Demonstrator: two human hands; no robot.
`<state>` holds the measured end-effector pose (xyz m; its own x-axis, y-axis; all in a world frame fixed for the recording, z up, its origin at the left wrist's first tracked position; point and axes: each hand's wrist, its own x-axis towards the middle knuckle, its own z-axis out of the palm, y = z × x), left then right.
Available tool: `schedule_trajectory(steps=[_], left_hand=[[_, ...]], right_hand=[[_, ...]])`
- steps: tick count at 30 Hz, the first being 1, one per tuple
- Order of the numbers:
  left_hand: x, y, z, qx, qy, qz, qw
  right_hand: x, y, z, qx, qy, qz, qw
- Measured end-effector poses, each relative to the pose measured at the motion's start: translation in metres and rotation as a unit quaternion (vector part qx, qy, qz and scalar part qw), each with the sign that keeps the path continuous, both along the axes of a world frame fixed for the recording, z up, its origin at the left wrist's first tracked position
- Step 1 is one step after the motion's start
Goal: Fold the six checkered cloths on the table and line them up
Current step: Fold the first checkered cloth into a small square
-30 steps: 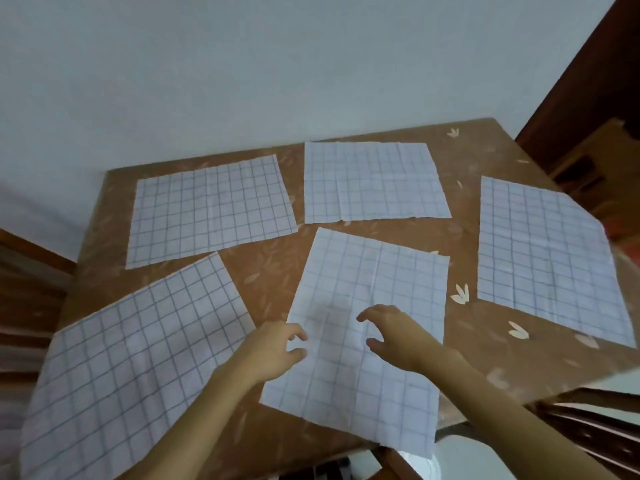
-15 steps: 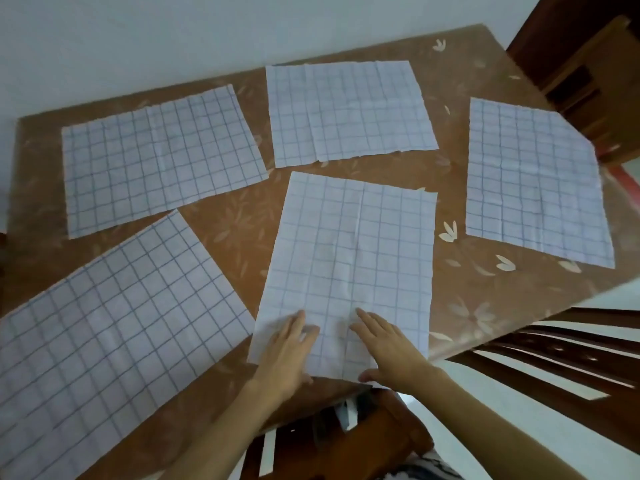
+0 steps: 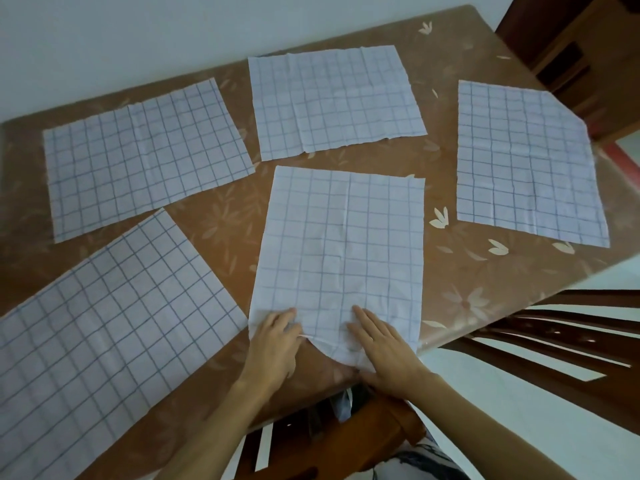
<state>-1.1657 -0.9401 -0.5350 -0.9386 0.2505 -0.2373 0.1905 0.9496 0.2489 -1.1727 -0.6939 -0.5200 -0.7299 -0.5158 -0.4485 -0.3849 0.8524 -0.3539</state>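
Observation:
Several white cloths with a blue check lie flat on the brown flowered table [image 3: 225, 223]. The middle cloth [image 3: 343, 244] reaches to the near edge. My left hand [image 3: 273, 344] pinches its near left corner. My right hand [image 3: 384, 348] lies on its near right part, thumb tucked under the hem. Between my hands the hem curls up in a curve. Other cloths lie at the back left [image 3: 145, 157], back middle [image 3: 332, 102], right [image 3: 523, 161] and near left [image 3: 104, 323], all unfolded.
A dark wooden chair [image 3: 554, 334] stands off the table's right near corner. Another chair back [image 3: 346, 438] is just under my arms at the near edge. A pale wall runs behind the table.
My hands slid back from the cloth's middle to its near hem and took hold of it. The hem now bows upward. My view has tipped downward.

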Motion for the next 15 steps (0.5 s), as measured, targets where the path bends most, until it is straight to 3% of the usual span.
schedule_trajectory(steps=[2, 10, 15], left_hand=[[-0.001, 0.002, 0.009, 0.047, 0.028, 0.028, 0.998], [-0.013, -0.013, 0.046, 0.155, -0.08, 0.118, 0.978], [-0.011, -0.027, 0.065, 0.218, -0.207, 0.119, 0.946]], right_hand=[[-0.001, 0.004, 0.001, -0.004, 0.016, -0.004, 1.0], [-0.018, 0.033, 0.017, -0.021, 0.068, -0.068, 0.995], [-0.033, 0.049, 0.039, -0.091, 0.003, -0.231, 0.969]])
